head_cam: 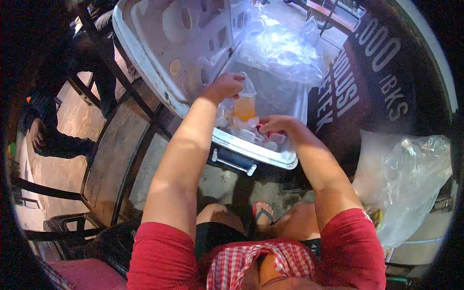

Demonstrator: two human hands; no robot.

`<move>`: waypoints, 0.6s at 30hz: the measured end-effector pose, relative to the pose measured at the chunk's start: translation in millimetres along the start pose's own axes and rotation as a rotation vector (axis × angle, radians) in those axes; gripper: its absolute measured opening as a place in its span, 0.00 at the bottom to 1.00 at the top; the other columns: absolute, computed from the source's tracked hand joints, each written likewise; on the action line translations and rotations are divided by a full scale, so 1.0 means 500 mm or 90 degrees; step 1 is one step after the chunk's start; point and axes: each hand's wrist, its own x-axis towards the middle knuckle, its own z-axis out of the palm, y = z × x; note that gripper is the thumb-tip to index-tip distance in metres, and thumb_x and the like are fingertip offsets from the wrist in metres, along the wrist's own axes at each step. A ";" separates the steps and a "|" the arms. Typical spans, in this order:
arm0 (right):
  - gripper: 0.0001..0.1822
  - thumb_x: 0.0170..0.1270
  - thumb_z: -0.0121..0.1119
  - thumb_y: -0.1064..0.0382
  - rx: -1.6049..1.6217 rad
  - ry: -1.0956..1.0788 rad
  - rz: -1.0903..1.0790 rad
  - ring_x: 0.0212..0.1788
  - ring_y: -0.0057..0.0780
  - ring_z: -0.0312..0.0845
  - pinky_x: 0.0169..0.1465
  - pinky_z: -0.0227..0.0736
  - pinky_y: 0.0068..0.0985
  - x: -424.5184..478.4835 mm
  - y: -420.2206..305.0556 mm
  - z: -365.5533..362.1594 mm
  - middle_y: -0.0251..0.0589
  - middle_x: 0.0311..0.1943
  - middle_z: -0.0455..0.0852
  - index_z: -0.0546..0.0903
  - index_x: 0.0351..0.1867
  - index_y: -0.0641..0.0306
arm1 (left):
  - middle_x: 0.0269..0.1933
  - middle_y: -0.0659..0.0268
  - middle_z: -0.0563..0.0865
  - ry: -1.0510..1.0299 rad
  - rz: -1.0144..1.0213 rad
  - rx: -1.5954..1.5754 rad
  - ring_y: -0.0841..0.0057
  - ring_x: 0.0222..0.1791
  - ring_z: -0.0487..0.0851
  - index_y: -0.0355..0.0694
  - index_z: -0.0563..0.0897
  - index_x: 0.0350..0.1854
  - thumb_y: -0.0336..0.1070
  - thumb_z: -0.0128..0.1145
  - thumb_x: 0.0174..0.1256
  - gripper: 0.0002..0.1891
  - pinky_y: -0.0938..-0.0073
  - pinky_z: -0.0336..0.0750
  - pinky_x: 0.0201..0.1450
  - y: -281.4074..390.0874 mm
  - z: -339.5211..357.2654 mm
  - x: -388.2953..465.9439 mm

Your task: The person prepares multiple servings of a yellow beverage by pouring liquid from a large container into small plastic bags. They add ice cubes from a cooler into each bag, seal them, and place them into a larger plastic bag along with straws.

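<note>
My left hand (pixel 227 86) grips the upper part of a clear plastic bag with orange liquid (pixel 245 108) in its lower part. The bag hangs inside an open cooler box (pixel 253 154), close to its front wall. Beside it, my right hand (pixel 279 124) has its fingers on a red object (pixel 270 132), mostly covered by the hand; its kind cannot be told. Ice pieces (pixel 247 135) lie around the red object and below the bag. The cooler's raised lid (pixel 156 54) leans at the left.
A large clear plastic bag (pixel 279 50) lies across the cooler's far end. Another big plastic bag (pixel 406 185) is at the right, near a dark printed banner (pixel 373 83). A person's hand (pixel 36 135) shows at the left, beyond dark metal bars (pixel 108 61).
</note>
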 end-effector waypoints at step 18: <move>0.19 0.54 0.55 0.46 0.465 -0.037 -0.147 0.20 0.18 0.74 0.20 0.68 0.17 -0.104 -0.057 -0.144 0.32 0.23 0.80 0.79 0.38 0.59 | 0.42 0.62 0.80 -0.106 0.073 -0.039 0.80 0.27 0.77 0.33 0.71 0.57 0.26 0.53 0.43 0.30 0.78 0.75 0.28 0.000 0.006 0.041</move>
